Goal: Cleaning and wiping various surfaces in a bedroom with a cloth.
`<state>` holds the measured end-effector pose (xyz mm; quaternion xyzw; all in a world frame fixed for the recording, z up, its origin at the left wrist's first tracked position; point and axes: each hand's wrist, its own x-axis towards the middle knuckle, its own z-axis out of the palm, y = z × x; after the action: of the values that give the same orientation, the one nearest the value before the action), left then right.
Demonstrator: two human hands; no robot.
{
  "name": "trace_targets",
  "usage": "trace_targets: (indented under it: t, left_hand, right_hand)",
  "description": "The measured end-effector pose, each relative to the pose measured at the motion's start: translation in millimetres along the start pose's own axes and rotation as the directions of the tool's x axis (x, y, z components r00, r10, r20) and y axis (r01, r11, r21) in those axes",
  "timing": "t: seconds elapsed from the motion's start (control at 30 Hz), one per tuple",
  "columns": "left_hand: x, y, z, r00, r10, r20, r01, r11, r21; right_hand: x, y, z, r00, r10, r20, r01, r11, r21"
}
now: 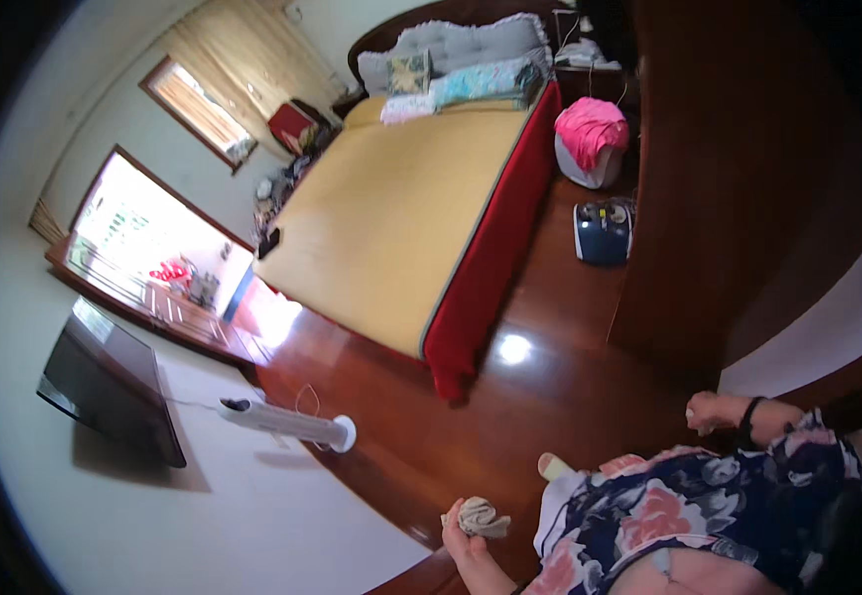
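My left hand (459, 540), low in the head view, is closed round a crumpled grey-beige cloth (483, 519) that bulges out past the fingers. Off to the right, my right hand (713, 411) hangs beside my body with its fingers curled. A small pale bit shows under those fingers, too little to name. A dark band circles the right wrist. Neither hand touches any furniture. Between the arms is my dark floral garment (669, 506), with one slippered foot (554, 466) showing past it on the wooden floor (491, 436).
Ahead stands a large bed (391, 218) with a red skirt, pillows and folded bedding. A white tower fan (292, 424) and a wall television (114, 382) are at left, near a bright doorway (153, 238). At right are a dark blue box-shaped appliance (603, 234), pink cloth (592, 129) and a wardrobe (748, 178).
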<state>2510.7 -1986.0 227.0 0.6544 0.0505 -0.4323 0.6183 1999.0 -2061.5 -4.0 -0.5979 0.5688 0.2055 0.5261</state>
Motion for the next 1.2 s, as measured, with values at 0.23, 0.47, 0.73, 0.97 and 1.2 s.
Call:
trace_targets:
  t: [0.23,0.47,0.73,0.97,1.2]
  left_hand:
    - [-1,37,48,0.971,0.178,0.157,-0.172,0.984,-0.049]
    - [-150,94,38,0.941,0.324,-0.097,-0.334,0.935,-0.121]
    - [-144,93,-52,0.965,0.238,-0.106,-0.259,0.921,-0.289]
    - [-107,69,-98,0.962,0.233,0.146,-0.163,0.911,-0.378]
    - [-82,31,-91,0.868,0.196,0.456,-0.004,0.921,-0.389]
  right_hand:
    - [79,-127,-132,0.967,-0.244,-0.08,0.237,0.968,-0.081]
    - [135,-310,-131,0.707,-0.679,0.198,0.695,0.617,-0.37]
    - [97,-333,-73,0.717,-0.587,0.377,0.688,0.507,-0.519]
    - [58,-409,-2,0.459,-0.594,0.66,0.884,0.231,-0.407]
    - [67,-423,9,0.227,-0.796,0.561,0.974,0.176,-0.145]
